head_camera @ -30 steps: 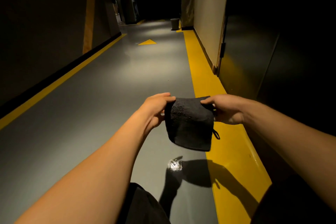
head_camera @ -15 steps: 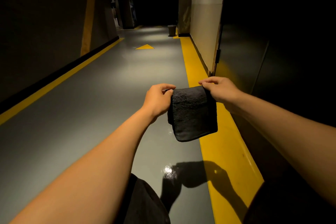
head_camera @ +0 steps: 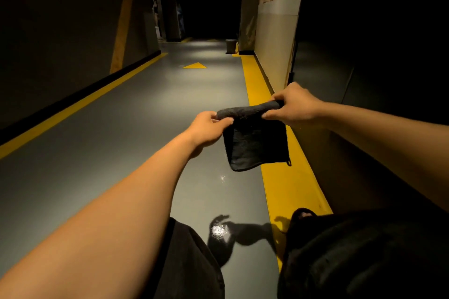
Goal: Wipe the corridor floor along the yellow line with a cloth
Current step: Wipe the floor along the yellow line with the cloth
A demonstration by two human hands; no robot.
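Two hands, one item held between them, raised in front of the person above the floor.

Left hand: fingers and thumb curled, pinching the left end of the cloth's upper edge.

Right hand: fingers and thumb curled round the right end of the same edge, which is rolled or folded over into a thick band.

Cloth: dark, nearly black, terry-like nap, roughly square as it hangs, with a small loop at the lower right corner. It is in the air, touching nothing but the hands, and hangs over the border between the grey floor and the yellow line.

Handling, as judged: soft and limp, light, no stiffness; it drapes freely below the held edge. Probably not slippery, given the nap. Best taken by the upper corners to spread it, or bunched under a flat palm for wiping. Not fragile.

Yellow line: broad painted strip along the foot of the right wall, running away down the corridor.

Floor: grey, glossy, with bright glints below the cloth. Wiping not yet begun.

Beyond: a yellow arrow on the floor; a small bin at the far end.
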